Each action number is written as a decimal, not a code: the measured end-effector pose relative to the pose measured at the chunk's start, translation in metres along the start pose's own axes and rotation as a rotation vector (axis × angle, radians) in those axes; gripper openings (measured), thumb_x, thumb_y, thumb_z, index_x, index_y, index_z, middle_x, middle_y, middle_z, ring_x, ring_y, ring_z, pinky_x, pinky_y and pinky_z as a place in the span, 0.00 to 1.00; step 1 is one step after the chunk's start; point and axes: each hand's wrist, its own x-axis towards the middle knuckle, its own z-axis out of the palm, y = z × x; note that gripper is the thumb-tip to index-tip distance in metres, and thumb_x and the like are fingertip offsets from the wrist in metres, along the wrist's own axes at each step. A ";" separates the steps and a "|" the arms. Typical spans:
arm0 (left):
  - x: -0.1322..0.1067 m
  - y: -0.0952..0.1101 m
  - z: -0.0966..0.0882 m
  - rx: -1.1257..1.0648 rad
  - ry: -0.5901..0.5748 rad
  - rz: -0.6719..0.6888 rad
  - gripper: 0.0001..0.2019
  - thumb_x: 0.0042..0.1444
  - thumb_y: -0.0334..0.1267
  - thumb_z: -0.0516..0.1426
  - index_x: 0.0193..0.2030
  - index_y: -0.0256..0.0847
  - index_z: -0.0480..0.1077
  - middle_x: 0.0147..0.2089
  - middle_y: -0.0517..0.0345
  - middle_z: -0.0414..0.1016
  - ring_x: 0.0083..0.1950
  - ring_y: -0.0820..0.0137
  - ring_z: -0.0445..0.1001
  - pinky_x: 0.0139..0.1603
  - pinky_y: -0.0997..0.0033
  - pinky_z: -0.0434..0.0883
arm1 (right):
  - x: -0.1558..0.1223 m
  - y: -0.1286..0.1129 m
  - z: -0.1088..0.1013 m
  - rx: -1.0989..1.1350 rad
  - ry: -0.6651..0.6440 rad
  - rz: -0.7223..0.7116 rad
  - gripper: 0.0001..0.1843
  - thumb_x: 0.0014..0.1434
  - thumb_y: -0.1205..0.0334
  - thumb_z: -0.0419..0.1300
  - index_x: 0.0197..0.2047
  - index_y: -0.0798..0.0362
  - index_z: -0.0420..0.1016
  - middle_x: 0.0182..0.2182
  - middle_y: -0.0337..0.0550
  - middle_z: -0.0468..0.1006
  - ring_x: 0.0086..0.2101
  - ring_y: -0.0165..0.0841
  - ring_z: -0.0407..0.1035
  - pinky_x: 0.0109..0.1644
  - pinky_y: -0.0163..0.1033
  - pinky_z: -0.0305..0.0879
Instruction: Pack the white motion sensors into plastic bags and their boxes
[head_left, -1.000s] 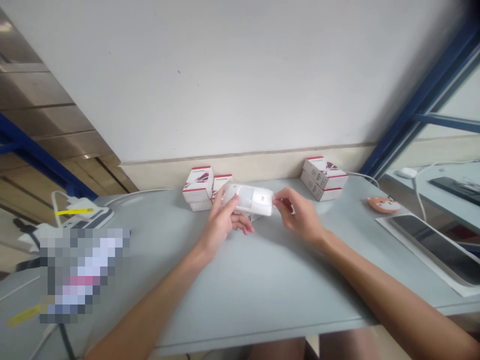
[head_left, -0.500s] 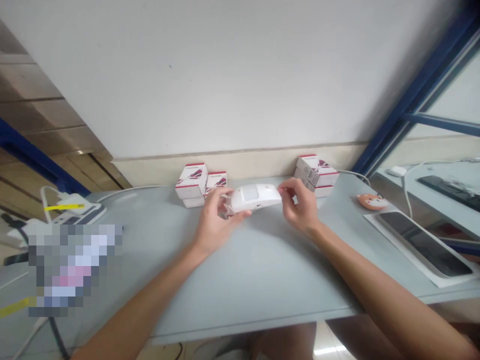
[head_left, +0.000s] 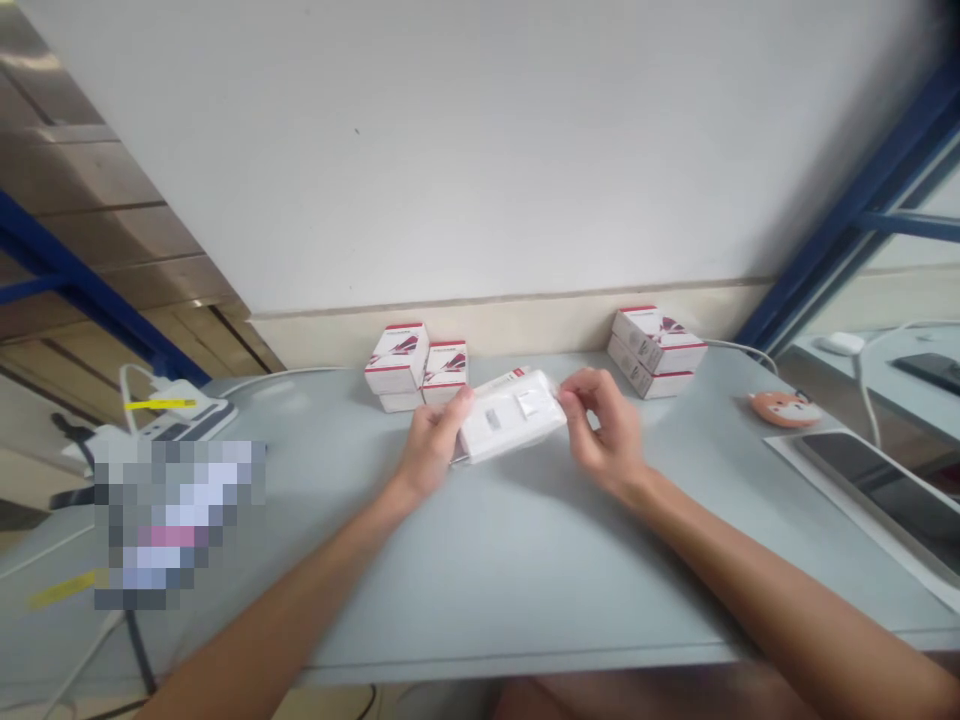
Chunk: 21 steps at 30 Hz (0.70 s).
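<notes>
I hold a small white plastic device (head_left: 511,422) between both hands, just above the grey table (head_left: 525,570). Its flat back with small labels faces me. My left hand (head_left: 431,450) grips its left end, fingers curled round it. My right hand (head_left: 606,432) pinches its right end with thumb and fingertips. Just behind the device stand stacked white-and-red boxes (head_left: 414,366).
Two more white-and-red boxes (head_left: 657,350) are stacked at the back right against the wall. An orange fox-shaped object (head_left: 785,407) and a dark tablet (head_left: 885,500) on white paper lie at the right. A white device with cables (head_left: 176,415) sits at the left.
The white device has been turned over in my hands: its rounded front showed before, and now its flat back faces me. Both hands stay at its ends.
</notes>
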 end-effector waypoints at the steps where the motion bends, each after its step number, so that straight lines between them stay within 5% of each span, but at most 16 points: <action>1: -0.001 0.001 -0.001 -0.036 -0.006 -0.019 0.33 0.56 0.69 0.62 0.18 0.40 0.66 0.20 0.58 0.67 0.24 0.71 0.65 0.24 0.72 0.59 | 0.000 -0.002 0.000 0.008 -0.011 0.001 0.05 0.73 0.66 0.55 0.43 0.47 0.66 0.31 0.37 0.71 0.28 0.30 0.63 0.31 0.37 0.62; 7: -0.005 0.006 -0.002 -0.321 -0.114 -0.139 0.27 0.63 0.64 0.60 0.34 0.38 0.80 0.32 0.51 0.82 0.32 0.64 0.79 0.28 0.69 0.72 | -0.003 -0.008 0.002 0.028 -0.023 0.055 0.05 0.74 0.66 0.54 0.45 0.46 0.66 0.33 0.38 0.72 0.30 0.31 0.66 0.34 0.38 0.66; 13: 0.005 0.008 0.001 -0.640 -0.186 -0.270 0.24 0.66 0.59 0.59 0.55 0.41 0.78 0.53 0.44 0.85 0.43 0.56 0.84 0.37 0.60 0.81 | 0.003 -0.013 0.002 -0.006 0.029 0.166 0.03 0.74 0.61 0.56 0.44 0.46 0.68 0.34 0.38 0.73 0.28 0.30 0.69 0.30 0.36 0.65; 18: 0.009 0.021 -0.010 -0.674 -0.217 -0.276 0.21 0.66 0.54 0.58 0.57 0.43 0.76 0.56 0.45 0.82 0.45 0.57 0.83 0.46 0.54 0.83 | 0.003 -0.011 0.005 0.002 -0.008 0.256 0.06 0.74 0.57 0.58 0.43 0.47 0.68 0.33 0.38 0.74 0.27 0.29 0.68 0.26 0.35 0.61; 21: 0.008 0.027 -0.015 -0.691 -0.239 -0.233 0.16 0.60 0.43 0.60 0.53 0.42 0.77 0.53 0.47 0.82 0.48 0.59 0.82 0.52 0.55 0.82 | 0.002 -0.009 0.008 0.039 -0.038 0.291 0.07 0.73 0.55 0.58 0.43 0.47 0.68 0.33 0.38 0.74 0.27 0.29 0.68 0.26 0.35 0.61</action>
